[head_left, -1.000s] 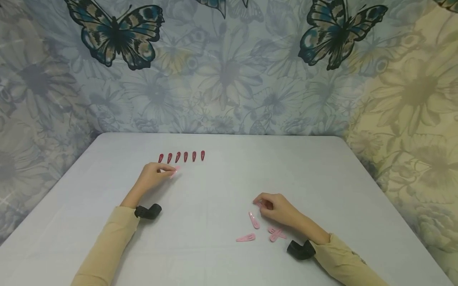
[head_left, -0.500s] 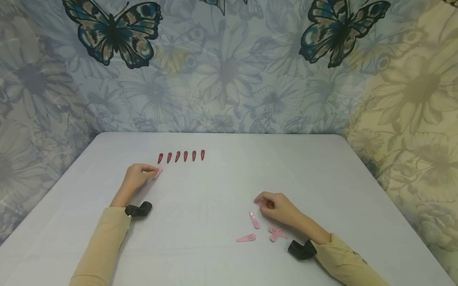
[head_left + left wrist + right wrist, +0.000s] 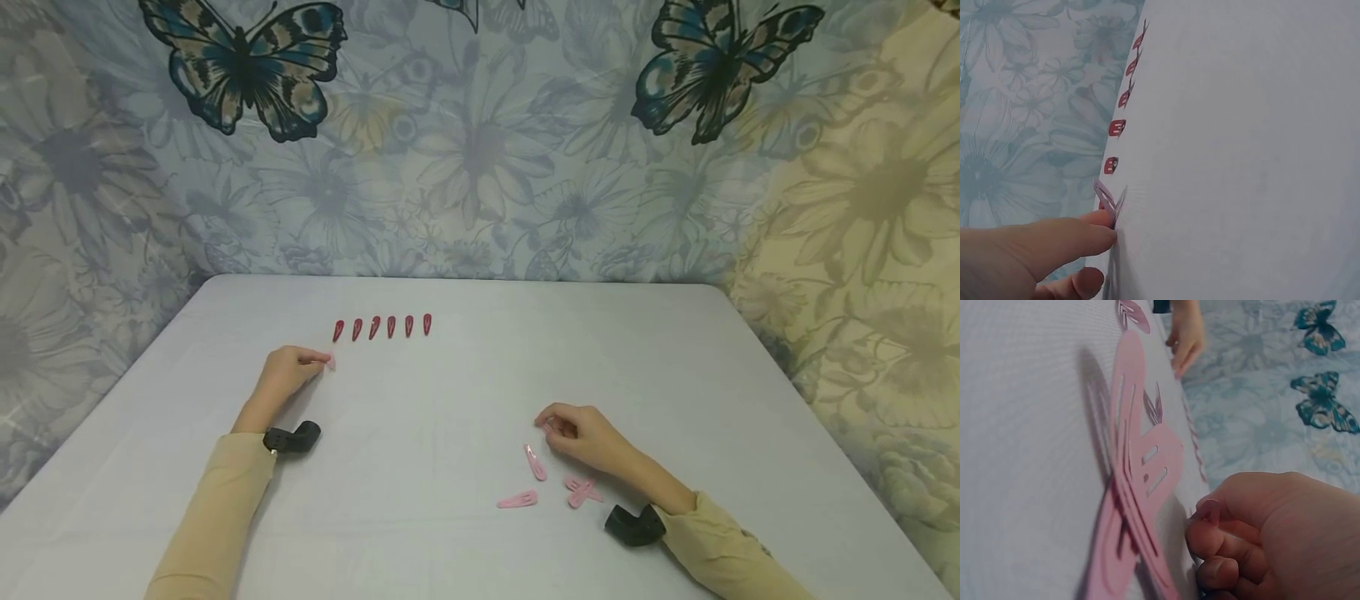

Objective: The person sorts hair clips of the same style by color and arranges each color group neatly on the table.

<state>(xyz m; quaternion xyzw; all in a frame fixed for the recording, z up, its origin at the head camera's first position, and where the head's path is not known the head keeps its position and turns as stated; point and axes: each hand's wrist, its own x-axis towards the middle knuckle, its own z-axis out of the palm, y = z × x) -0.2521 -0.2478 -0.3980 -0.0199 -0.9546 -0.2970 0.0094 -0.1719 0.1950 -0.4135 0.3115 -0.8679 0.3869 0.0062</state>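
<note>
My left hand (image 3: 285,373) pinches a pink snap hair clip (image 3: 1105,199) between thumb and fingertips, just in front of the leftmost red hair clip (image 3: 338,331). In the left wrist view this pink clip is seen edge-on, its two metal layers spread apart. My right hand (image 3: 588,435) holds another pink hair clip (image 3: 1209,511) by curled fingers and thumb; most of it is hidden by them. Near that hand lie a pink clip (image 3: 535,462), a second one (image 3: 517,499) to its left, and crossed pink clips (image 3: 582,492) on top of each other.
Several red clips (image 3: 392,327) stand in a row toward the back left of the white table (image 3: 450,417). A wall with a flower and butterfly pattern (image 3: 480,167) rises behind the table. Black wrist cameras (image 3: 634,526) sit on both forearms.
My left hand has moved left with its pink clip, from before the second and third red clips to before the leftmost one; the clip has turned more upright. The right hand stays in place.
</note>
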